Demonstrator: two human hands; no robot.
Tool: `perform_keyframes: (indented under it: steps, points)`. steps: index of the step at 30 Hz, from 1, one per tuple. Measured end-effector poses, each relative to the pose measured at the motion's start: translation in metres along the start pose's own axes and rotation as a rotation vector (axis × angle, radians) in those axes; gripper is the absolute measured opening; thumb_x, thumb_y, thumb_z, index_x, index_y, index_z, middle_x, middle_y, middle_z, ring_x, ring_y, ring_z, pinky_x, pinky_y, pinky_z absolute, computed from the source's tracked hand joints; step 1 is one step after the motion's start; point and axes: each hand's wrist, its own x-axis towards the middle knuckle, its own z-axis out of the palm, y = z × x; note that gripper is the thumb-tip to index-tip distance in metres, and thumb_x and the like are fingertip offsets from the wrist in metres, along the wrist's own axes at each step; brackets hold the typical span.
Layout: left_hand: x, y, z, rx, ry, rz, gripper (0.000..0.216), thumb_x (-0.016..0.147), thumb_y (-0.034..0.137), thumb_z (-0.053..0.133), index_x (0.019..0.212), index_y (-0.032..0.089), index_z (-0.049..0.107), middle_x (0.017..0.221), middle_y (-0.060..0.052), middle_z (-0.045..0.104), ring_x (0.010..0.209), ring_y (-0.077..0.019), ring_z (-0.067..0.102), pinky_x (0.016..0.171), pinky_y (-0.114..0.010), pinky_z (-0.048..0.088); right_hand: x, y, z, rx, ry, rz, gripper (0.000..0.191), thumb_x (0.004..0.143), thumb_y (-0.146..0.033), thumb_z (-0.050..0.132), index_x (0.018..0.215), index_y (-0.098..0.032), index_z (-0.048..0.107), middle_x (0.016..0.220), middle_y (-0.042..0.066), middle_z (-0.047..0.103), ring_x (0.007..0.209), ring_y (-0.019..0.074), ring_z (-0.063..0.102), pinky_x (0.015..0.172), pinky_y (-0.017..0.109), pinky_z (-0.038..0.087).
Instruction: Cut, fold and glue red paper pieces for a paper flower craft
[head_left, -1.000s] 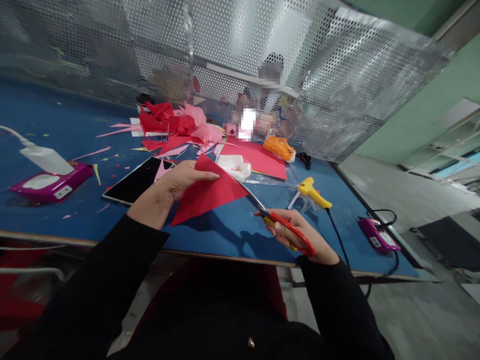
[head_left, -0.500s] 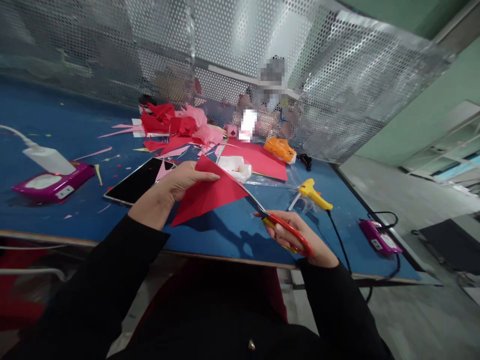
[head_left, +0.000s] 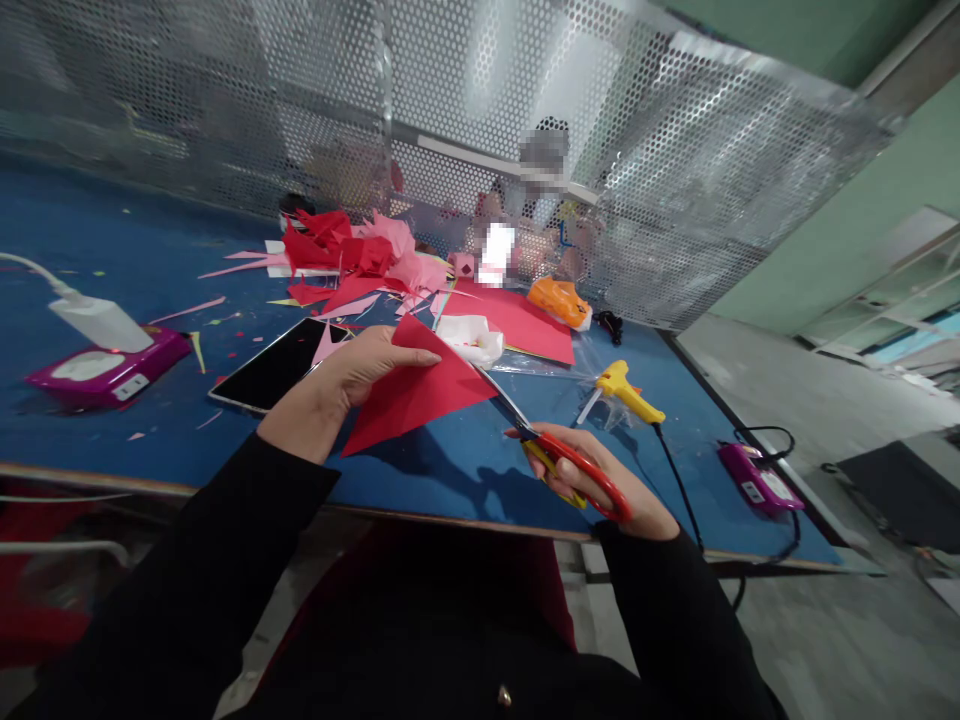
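Observation:
My left hand (head_left: 371, 362) pinches a piece of red paper (head_left: 420, 395) between thumb and fingers, holding it above the table. Closed around the handles of a pair of scissors (head_left: 577, 465), my right hand (head_left: 592, 480) sits at the front edge of the table. The handles are red and yellow and stand somewhat apart. The blades meet the right edge of the red paper; how far they reach past it I cannot tell. Behind the paper lie a crumpled white wrapper (head_left: 480, 340) and a larger red sheet (head_left: 517, 325).
Red and pink paper scraps (head_left: 360, 255) are heaped at the back. A tablet (head_left: 277, 365) and a purple power strip (head_left: 112, 370) lie left. To the right are a yellow glue gun (head_left: 628, 390) with a cord, an orange packet (head_left: 559, 302) and another purple power strip (head_left: 759, 480).
The scissor handles have spread further apart in my right hand. The red paper and my left hand have hardly moved.

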Motion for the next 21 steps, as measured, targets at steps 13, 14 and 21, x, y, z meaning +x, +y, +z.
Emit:
perform_keyframes:
  steps: [13, 14, 21]
  points:
    - [-0.004, 0.001, 0.006, 0.007, -0.044, -0.011, 0.029, 0.047, 0.018, 0.091, 0.071, 0.017, 0.075, 0.073, -0.008, 0.077, 0.066, -0.0231, 0.072, 0.065, -0.033, 0.059, 0.008, 0.0, 0.007, -0.03, 0.032, -0.01, 0.059, 0.086, -0.064, 0.065, 0.123, -0.019, 0.063, 0.083, -0.001, 0.049, 0.057, 0.0067, 0.035, 0.045, 0.02, 0.026]
    - [-0.005, 0.001, 0.006, 0.009, -0.046, -0.018, 0.03, 0.046, 0.017, 0.09, 0.071, 0.017, 0.075, 0.073, -0.008, 0.077, 0.066, -0.0235, 0.072, 0.065, -0.033, 0.059, 0.009, 0.0, 0.007, -0.041, 0.034, -0.011, 0.058, 0.086, -0.064, 0.065, 0.122, -0.019, 0.064, 0.082, -0.001, 0.049, 0.057, 0.0066, 0.034, 0.045, 0.02, 0.026]
    - [-0.006, -0.001, 0.008, 0.02, -0.051, -0.019, 0.029, 0.049, 0.014, 0.087, 0.075, 0.018, 0.074, 0.077, -0.01, 0.078, 0.07, -0.0269, 0.073, 0.067, -0.036, 0.059, 0.015, 0.0, 0.011, -0.072, 0.06, 0.025, 0.059, 0.084, -0.065, 0.066, 0.117, -0.017, 0.064, 0.078, -0.003, 0.047, 0.055, 0.0062, 0.033, 0.044, 0.02, 0.026]
